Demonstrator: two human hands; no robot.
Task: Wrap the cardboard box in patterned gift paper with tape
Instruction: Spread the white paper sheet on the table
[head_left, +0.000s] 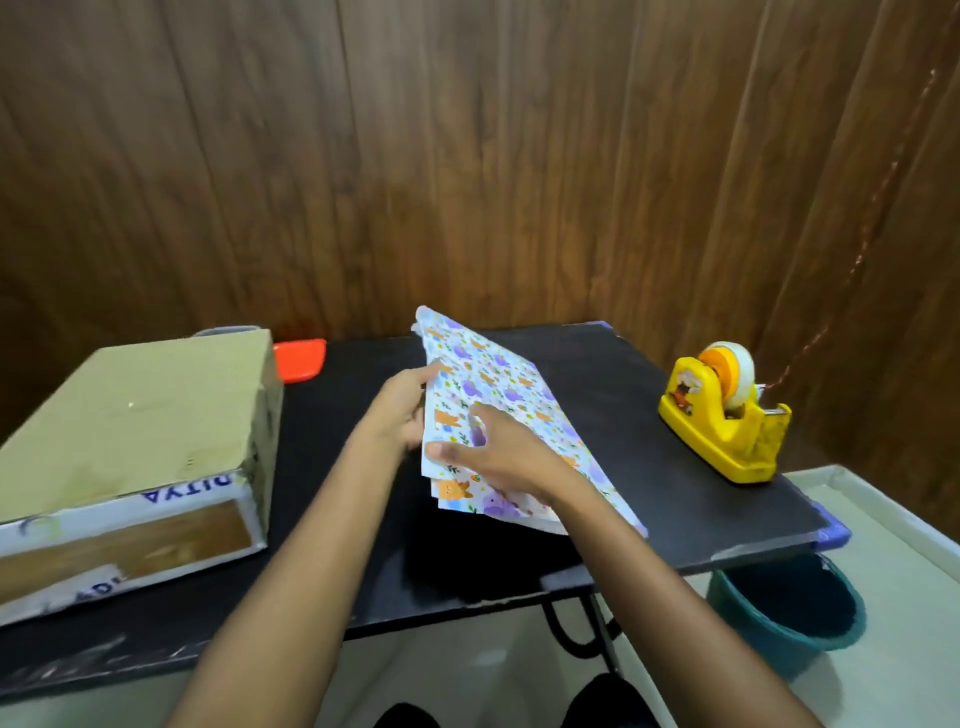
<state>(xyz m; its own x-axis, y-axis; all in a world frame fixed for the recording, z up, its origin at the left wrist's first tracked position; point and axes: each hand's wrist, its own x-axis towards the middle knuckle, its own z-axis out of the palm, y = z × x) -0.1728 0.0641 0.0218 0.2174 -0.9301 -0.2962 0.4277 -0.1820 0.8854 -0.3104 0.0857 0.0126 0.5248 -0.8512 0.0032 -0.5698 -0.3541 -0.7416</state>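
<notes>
The cardboard box (130, 415) is lying flat on the black table (623, 374), broad, stiff and matte, with white taped edges. A glossy red lid (298, 358) is peeking out just behind it. Right of the box, my left hand (400, 410) is pinching the folded gift paper (519, 395) by its left edge, tilting it above the table. The paper is looking thin, light, slick and quick to crease, so I judge the edges the place to hold. My right hand (498, 457) is spreading over its top; whether it is gripping, I cannot tell. Farther right of the box, the chunky yellow tape dispenser (722, 415) is sitting.
</notes>
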